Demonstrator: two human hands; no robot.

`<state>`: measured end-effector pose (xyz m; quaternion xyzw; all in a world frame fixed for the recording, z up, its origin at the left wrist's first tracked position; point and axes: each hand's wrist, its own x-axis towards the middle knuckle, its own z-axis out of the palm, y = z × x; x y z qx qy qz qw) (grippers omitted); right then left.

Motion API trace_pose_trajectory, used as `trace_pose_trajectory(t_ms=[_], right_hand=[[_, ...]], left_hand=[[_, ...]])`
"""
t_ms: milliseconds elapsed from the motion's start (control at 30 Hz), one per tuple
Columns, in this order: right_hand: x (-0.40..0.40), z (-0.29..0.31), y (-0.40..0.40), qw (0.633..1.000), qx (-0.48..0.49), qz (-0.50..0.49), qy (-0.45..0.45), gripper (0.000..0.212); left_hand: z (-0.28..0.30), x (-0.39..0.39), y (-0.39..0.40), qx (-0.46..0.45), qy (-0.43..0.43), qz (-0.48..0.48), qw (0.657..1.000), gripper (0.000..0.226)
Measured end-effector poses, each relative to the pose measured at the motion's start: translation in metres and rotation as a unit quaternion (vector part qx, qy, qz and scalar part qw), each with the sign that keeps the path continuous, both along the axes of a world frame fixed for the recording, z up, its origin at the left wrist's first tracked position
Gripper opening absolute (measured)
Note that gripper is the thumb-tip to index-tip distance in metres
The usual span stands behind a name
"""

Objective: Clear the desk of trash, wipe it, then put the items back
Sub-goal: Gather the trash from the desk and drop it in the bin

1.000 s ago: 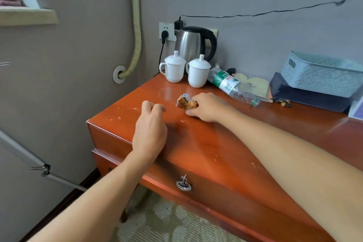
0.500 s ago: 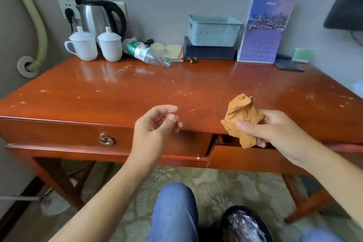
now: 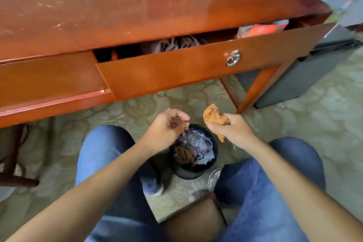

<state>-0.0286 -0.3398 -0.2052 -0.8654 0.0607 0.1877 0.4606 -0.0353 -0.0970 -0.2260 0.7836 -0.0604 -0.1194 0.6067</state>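
Note:
A small black trash bin (image 3: 193,171) stands on the carpet between my knees, holding crumpled plastic and brown scraps. My right hand (image 3: 232,129) grips a crumpled orange wrapper (image 3: 213,117) just above the bin's far right rim. My left hand (image 3: 167,125) hovers over the bin's left rim, its fingertips pinching small crumbs that are too blurred to make out. The red-brown wooden desk (image 3: 157,6) fills the top of the view, its surface speckled with pale crumbs.
The desk's right drawer (image 3: 196,68) hangs partly open, with cloth and a red packet inside. A dark grey box (image 3: 306,76) stands on the floor right of the desk leg. A chair leg (image 3: 11,163) is at far left. My blue-jeaned legs flank the bin.
My view has dropped from the desk top to the floor. Both hands came down off the desk and now sit over the trash bin, the right still holding the orange wrapper.

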Motion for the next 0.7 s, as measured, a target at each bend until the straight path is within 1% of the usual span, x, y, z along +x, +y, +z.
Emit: trace_pose_trajectory(t_ms=[67,100,200,267,367,433,500,533,633,700], right_hand=[[0.01,-0.042,-0.005,0.998,-0.036,-0.035,0.025,0.02],[0.014,-0.058,-0.006,0.997,-0.053,-0.039,0.041,0.023],[0.028,-0.088,-0.009,0.989,-0.115,-0.022,0.086,0.031],[0.038,-0.104,-0.011,0.984,-0.143,-0.012,0.106,0.032],[0.05,-0.129,-0.005,0.976,-0.174,0.013,0.126,0.034],[0.052,-0.141,0.002,0.97,-0.194,0.037,0.139,0.033],[0.053,-0.15,0.01,0.963,-0.221,0.074,0.136,0.031],[0.053,-0.156,0.013,0.96,-0.23,0.095,0.132,0.033],[0.05,-0.169,0.022,0.947,-0.237,0.161,0.147,0.059],[0.045,-0.175,0.026,0.934,-0.234,0.202,0.178,0.064]], left_hand=[[-0.03,0.013,-0.008,0.059,0.026,-0.026,0.998,0.035],[-0.044,0.018,-0.012,0.071,0.048,-0.029,0.996,0.035],[-0.079,0.032,-0.019,0.067,0.125,-0.02,0.99,0.043],[-0.095,0.038,-0.021,0.093,0.148,-0.046,0.984,0.05],[-0.113,0.047,-0.02,0.124,0.153,-0.089,0.976,0.048],[-0.122,0.05,-0.02,0.134,0.165,-0.087,0.973,0.04],[-0.13,0.051,-0.02,0.167,0.161,-0.094,0.968,0.033],[-0.133,0.052,-0.021,0.196,0.149,-0.103,0.964,0.031],[-0.136,0.052,-0.024,0.317,0.093,-0.139,0.933,0.026],[-0.135,0.052,-0.027,0.374,0.072,-0.144,0.913,0.022]])
